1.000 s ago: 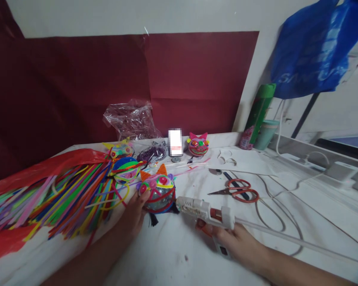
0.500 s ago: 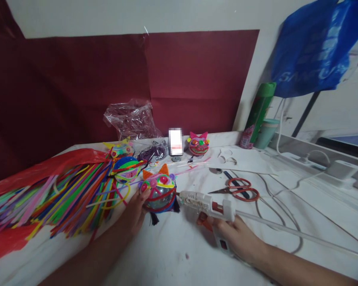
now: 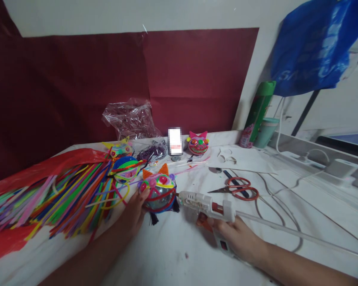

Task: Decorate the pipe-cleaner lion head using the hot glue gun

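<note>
The glue gun at lower centre of the frame is white with a red-orange trigger, and its glue stick is clear and pale. The cat-faced ball left of it has orange ears, a pink and yellow face, red and blue bands and a black tassel. The strips at the left mix red, yellow, green, blue, pink and purple over red plastic film. The scissors have red handles. The backdrop is dark maroon, the bag at upper right bright blue with pale lettering, the can green with pink at its base, the cup teal, the table white with small pink spots
</note>
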`<control>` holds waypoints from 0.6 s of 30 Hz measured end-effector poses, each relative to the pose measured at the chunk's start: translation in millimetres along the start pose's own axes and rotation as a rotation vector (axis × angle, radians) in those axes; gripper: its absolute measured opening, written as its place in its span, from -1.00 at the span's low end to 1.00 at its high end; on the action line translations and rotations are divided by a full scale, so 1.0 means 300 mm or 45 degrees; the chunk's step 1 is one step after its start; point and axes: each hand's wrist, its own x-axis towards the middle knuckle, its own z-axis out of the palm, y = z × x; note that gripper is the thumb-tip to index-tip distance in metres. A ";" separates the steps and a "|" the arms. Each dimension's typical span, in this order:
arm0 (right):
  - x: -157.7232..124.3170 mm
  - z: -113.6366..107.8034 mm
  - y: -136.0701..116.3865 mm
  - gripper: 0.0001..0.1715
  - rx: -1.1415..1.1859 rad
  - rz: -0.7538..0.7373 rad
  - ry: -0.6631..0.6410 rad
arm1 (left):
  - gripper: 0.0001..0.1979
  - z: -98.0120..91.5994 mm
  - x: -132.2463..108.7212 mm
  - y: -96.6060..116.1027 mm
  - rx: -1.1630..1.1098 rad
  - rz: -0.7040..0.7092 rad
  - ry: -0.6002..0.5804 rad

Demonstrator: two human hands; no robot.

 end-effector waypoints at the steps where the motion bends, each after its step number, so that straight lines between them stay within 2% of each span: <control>1: -0.001 -0.001 -0.002 -0.43 -0.013 0.024 0.006 | -0.53 -0.001 0.001 0.000 0.004 0.002 0.010; 5: -0.006 -0.003 -0.021 -0.39 -0.009 0.060 0.020 | -0.58 0.002 -0.005 0.007 0.041 0.002 0.026; 12: -0.012 0.001 -0.042 -0.40 0.051 0.022 0.009 | -0.67 0.015 -0.025 0.022 0.042 0.023 -0.087; 18: -0.016 0.000 -0.030 -0.37 0.005 0.041 0.021 | -0.63 0.011 -0.016 0.012 -0.019 0.021 -0.036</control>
